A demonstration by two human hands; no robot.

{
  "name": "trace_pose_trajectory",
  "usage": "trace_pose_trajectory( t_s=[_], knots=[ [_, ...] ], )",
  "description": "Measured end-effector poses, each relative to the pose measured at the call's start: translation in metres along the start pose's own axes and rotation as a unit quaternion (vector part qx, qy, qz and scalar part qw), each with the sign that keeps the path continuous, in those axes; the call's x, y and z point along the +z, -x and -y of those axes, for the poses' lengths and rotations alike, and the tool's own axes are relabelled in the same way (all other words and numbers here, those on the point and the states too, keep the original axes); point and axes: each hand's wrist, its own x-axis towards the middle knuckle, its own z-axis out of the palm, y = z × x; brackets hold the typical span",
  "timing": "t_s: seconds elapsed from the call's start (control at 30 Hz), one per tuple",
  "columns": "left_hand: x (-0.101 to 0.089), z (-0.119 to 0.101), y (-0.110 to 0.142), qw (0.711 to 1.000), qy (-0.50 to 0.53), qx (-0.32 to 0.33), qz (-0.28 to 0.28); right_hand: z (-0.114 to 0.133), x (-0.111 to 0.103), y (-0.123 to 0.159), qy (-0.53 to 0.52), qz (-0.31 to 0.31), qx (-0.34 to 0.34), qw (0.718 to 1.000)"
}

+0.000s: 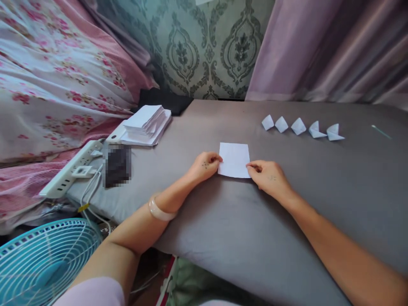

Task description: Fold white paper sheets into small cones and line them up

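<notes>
A square sheet of white paper (234, 160) is held over the grey cloth surface, its near edge bowed slightly. My left hand (206, 165) pinches its left edge between thumb and fingers. On the opposite side, my right hand (267, 175) pinches the right edge near the lower corner. Beyond my right hand stand several folded white paper shapes (298, 126) in a row; the two rightmost have a pointed tip sticking out to the side. A stack of white paper (146, 123) lies to the far left of my hands.
A white power strip (72, 170) with plugs and cables runs along the left edge, beside a blurred dark object (117, 165). Below it is a blue fan (51, 263). A thin cotton swab (381, 131) lies at far right. Patterned wall and curtains border the back.
</notes>
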Motion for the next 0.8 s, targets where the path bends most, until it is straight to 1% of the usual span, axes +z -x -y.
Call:
trace_pose_trajectory(
  t_s=[0.07,0.1,0.23,0.3,0.37,0.43,0.5,0.53,0.57,0.63,0.67,0.7,0.73,0.77,0.8],
  knots=[
    [-0.003,0.001,0.003,0.995,-0.074,0.068,-0.014,0.000,-0.002,0.000,-0.049,0.026,0.035,0.998],
    [-0.005,0.001,0.004,0.991,-0.097,0.096,-0.007,0.001,-0.004,-0.001,-0.080,0.036,0.057,0.994],
    [-0.011,0.001,0.009,0.973,-0.134,0.180,0.061,0.009,-0.011,-0.001,-0.202,0.058,0.144,0.967],
    [-0.012,0.002,0.010,0.965,-0.148,0.200,0.084,0.015,-0.014,0.001,-0.232,0.060,0.174,0.955],
    [-0.011,0.003,0.009,0.961,-0.161,0.208,0.089,0.020,-0.016,0.002,-0.242,0.061,0.189,0.950],
    [-0.009,0.004,0.007,0.958,-0.170,0.217,0.075,0.022,-0.016,0.003,-0.242,0.066,0.195,0.948],
    [-0.007,0.004,0.004,0.960,-0.159,0.227,0.051,0.022,-0.016,0.003,-0.248,0.076,0.178,0.949],
    [-0.006,0.003,0.003,0.964,-0.137,0.226,0.030,0.020,-0.016,0.003,-0.257,0.068,0.160,0.951],
    [-0.006,0.002,0.002,0.971,-0.101,0.216,0.006,0.019,-0.016,0.002,-0.267,0.046,0.139,0.953],
    [-0.007,-0.003,0.001,0.985,0.024,0.166,-0.041,0.014,-0.017,-0.001,-0.282,-0.037,0.089,0.955],
    [-0.008,-0.005,0.001,0.985,0.106,0.128,-0.053,0.012,-0.018,-0.003,-0.281,-0.085,0.066,0.954],
    [-0.010,-0.007,0.001,0.977,0.191,0.087,-0.049,0.009,-0.019,-0.005,-0.275,-0.123,0.046,0.952],
    [-0.011,-0.010,0.001,0.961,0.269,0.049,-0.032,0.007,-0.019,-0.006,-0.269,-0.144,0.029,0.952],
    [-0.013,-0.012,0.001,0.943,0.333,0.016,-0.011,0.005,-0.019,-0.007,-0.267,-0.143,0.017,0.953],
    [-0.014,-0.013,0.001,0.925,0.380,-0.010,0.009,0.003,-0.019,-0.008,-0.271,-0.129,0.011,0.954]
  ],
)
